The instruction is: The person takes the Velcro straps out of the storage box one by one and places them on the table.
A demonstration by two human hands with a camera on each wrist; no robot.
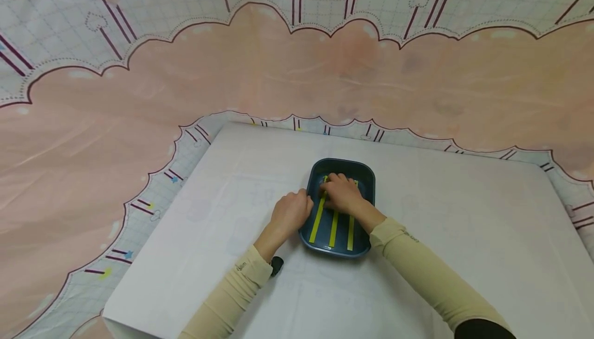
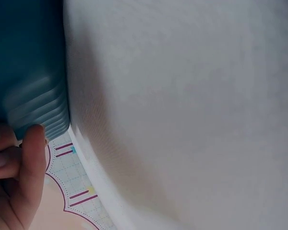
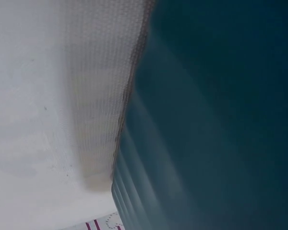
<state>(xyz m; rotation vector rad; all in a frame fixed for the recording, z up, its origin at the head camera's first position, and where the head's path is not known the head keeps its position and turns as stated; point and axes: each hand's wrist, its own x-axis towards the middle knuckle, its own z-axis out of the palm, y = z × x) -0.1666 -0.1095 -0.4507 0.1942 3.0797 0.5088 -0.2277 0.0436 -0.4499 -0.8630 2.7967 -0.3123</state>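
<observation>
tray (image 1: 364, 174) | right hand (image 1: 342, 193) on yellow strips (image 1: 334, 228) | left hand (image 1: 291, 212) at rim

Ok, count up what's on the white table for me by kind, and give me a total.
Dark blue tray: 1
Yellow-green strips in the tray: 3
Small black object by the left sleeve: 1
Hands: 2, left hand at the tray's left rim, right hand on the strips
Total: 7
</observation>
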